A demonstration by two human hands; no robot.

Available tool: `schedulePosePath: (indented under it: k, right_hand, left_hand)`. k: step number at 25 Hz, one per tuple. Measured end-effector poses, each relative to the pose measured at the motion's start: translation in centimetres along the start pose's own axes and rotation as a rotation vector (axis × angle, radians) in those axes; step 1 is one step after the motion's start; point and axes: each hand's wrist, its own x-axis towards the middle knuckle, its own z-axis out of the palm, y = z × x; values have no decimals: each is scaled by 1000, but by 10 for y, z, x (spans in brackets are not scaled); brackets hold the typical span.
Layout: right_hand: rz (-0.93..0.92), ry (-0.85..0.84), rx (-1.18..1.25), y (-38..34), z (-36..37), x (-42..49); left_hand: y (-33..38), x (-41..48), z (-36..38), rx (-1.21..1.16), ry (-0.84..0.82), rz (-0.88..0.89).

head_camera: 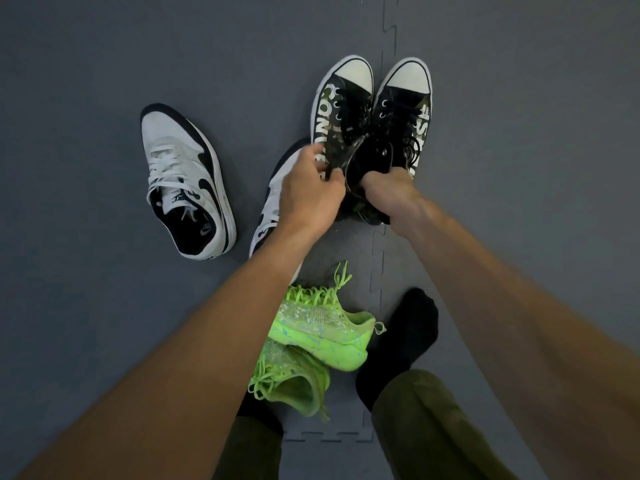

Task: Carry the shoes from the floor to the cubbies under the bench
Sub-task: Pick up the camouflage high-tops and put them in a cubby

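Two black canvas sneakers with white toe caps lie side by side, toes pointing away from me. My left hand (310, 192) grips the heel side of the left black sneaker (341, 105). My right hand (389, 195) is closed on the heel opening of the right black sneaker (405, 109). A white and black trainer (183, 181) lies on the floor to the left. Its partner (273, 202) is mostly hidden under my left hand and forearm. Two neon green shoes (318, 334) are piled between my feet.
The floor is grey interlocking foam mat (86, 81). My feet in black socks (405, 337) and olive trousers stand at the bottom of the view, close against the green shoes. No bench or cubbies are in view.
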Motion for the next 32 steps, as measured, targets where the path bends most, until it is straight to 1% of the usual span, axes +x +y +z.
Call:
schedulePosePath:
  k: [1, 2, 4, 6, 8, 10, 13, 16, 18, 21, 23, 25, 28, 32]
  right_hand:
    - [-3, 57, -63, -1, -1, 2]
    - [-20, 91, -113, -1, -4, 1]
    - [-48, 115, -184, -7, -17, -6]
    - [-58, 117, -260, -17, -31, -27]
    - [-74, 99, -338, -26, -39, -59]
    - [-83, 80, -404, -32, -39, -104]
    - [-61, 52, -496, -42, -32, -183]
    - [-58, 20, -604, -52, -21, -272]
    - [-78, 13, -692, -59, -11, -332]
    - [-147, 12, -781, -74, 5, -428]
    - [-207, 23, -819, -85, 13, -475]
    - [-280, -14, -850, -94, 20, -535]
    - [-432, -59, -919, -101, 28, -608]
    - [-667, -164, -1102, -93, 42, -693]
  left_hand:
    - [-2, -2, 4, 15, -85, -28]
    - [-2, -6, 7, 34, -133, -22]
    - [6, -16, 9, -8, -141, -39]
    - [18, -27, 5, -77, -123, -123]
    - [32, -48, -6, -80, -103, -170]
    - [46, -79, -24, -31, -77, -209]
    - [62, -134, -64, 7, -83, -272]
    - [64, -205, -113, -67, -102, -318]
    - [64, -253, -146, -135, -84, -345]
    - [72, -329, -198, -263, -11, -375]
    - [82, -365, -224, -336, 39, -387]
    - [89, -413, -257, -402, 128, -387]
    - [95, -476, -292, -498, 255, -353]
    - [91, -568, -317, -686, 473, -358]
